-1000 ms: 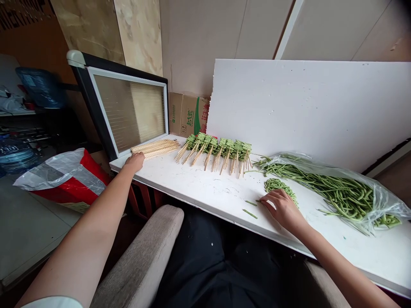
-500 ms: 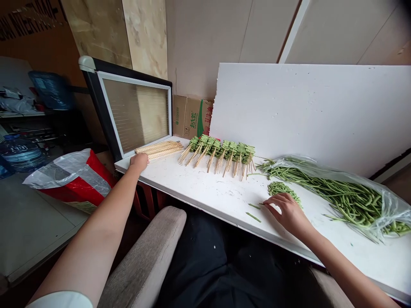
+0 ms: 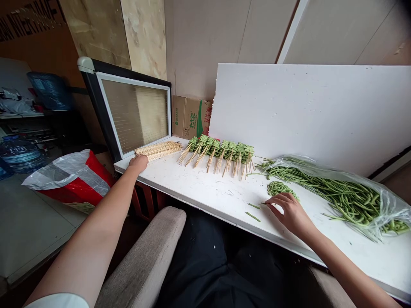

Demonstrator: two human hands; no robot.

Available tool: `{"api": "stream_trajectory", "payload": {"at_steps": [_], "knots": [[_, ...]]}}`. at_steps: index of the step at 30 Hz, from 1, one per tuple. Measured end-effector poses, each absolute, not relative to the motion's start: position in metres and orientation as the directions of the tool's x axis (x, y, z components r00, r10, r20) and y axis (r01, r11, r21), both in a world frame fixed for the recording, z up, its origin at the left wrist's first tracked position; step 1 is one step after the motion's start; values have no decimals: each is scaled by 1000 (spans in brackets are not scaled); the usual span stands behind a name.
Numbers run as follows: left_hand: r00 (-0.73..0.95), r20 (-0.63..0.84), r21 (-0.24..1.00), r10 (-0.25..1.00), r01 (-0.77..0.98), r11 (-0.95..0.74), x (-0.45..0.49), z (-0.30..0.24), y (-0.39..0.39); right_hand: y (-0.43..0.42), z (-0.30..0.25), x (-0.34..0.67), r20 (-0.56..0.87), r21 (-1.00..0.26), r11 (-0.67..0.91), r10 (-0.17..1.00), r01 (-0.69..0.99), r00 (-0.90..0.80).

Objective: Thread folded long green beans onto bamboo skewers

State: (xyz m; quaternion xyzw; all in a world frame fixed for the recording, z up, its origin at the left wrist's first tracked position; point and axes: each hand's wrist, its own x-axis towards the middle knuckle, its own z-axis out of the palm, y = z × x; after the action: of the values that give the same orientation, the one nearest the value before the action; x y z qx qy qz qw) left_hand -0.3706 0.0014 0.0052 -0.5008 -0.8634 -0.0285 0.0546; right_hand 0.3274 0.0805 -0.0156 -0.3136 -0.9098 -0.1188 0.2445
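At the table's left end, my left hand point(image 3: 139, 163) is closed at the near ends of a pile of bamboo skewers point(image 3: 159, 149); its fingertips are partly hidden. My right hand point(image 3: 288, 212) pinches a short cut piece of green bean point(image 3: 263, 203) just above the white tabletop. Two more bean pieces point(image 3: 253, 217) lie to the left of it. Behind the right hand sits a heap of cut green beans point(image 3: 278, 187), partly covered by the fingers. Several finished bean skewers point(image 3: 224, 150) lie in a row along the back, their bare sticks pointing towards me.
A clear plastic bag point(image 3: 382, 205) of long green beans takes up the table's right side. A white board point(image 3: 308, 107) leans behind. A framed panel point(image 3: 138, 111) and a cardboard box point(image 3: 189, 117) stand at the left back. A red and white sack point(image 3: 73, 179) is on the floor.
Almost nothing differs. The view has shifted slightly, and both hands stay at the same places, the left at the skewers and the right at the bean piece.
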Motion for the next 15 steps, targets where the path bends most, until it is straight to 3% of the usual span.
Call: {"api": "stream_trajectory", "payload": {"at_steps": [7,15], "knots": [[-465,158,18,871,884,468,-366,5,7,81,-13,326,539,69,780,496,622,-681],[-488,209,167,848,872,461,-365,6,8,74,-4,327,591,44,777,486,628,-644]]}}
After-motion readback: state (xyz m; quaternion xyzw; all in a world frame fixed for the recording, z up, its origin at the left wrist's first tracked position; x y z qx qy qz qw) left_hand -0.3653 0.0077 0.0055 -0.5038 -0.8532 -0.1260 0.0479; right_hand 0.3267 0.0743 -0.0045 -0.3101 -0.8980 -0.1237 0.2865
